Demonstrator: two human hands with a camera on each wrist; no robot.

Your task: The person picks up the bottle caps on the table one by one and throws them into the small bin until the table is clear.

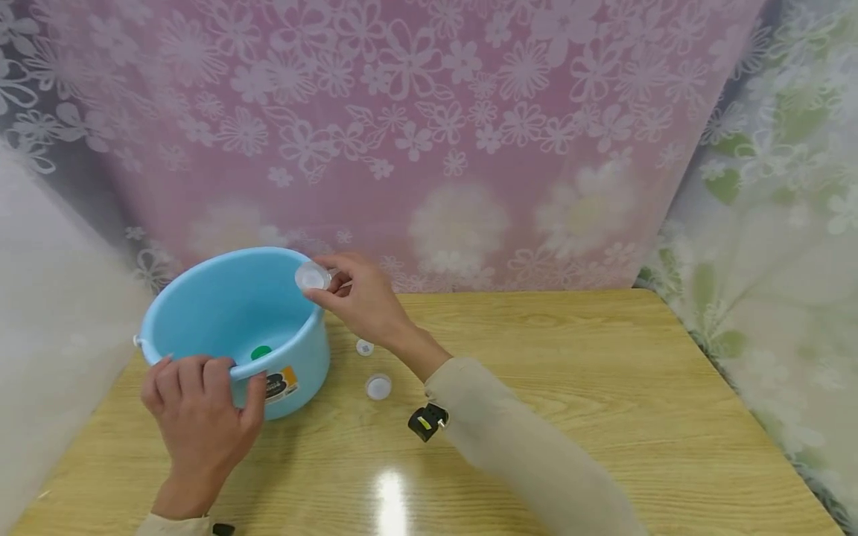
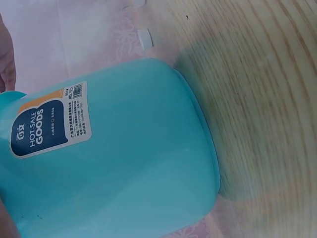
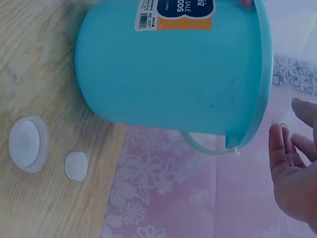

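A light blue bucket [image 1: 315,365] with a printed label [image 2: 52,121] stands on the left of the table. My left hand [image 1: 204,402] grips its near rim, thumb outside. In my right hand [image 1: 365,298] a small round clear plastic piece with a whitish face [image 1: 313,276] is pinched between thumb and fingers, at the bucket's right rim. Deep in the bucket lies a round green piece [image 1: 261,352], partly hidden by the near rim. Right of the bucket, below my right forearm, are a clear-rimmed white disc [image 1: 378,386] and a smaller white round piece with a dark printed mark [image 1: 365,348].
The wood-grain table [image 1: 570,394] spreads to the right and ends at a rounded far corner. Behind it hangs a pink flowered curtain [image 1: 415,149]. The bucket's white handle [image 3: 210,149] hangs on its far side. A black wrist device [image 1: 427,422] sits at my right cuff.
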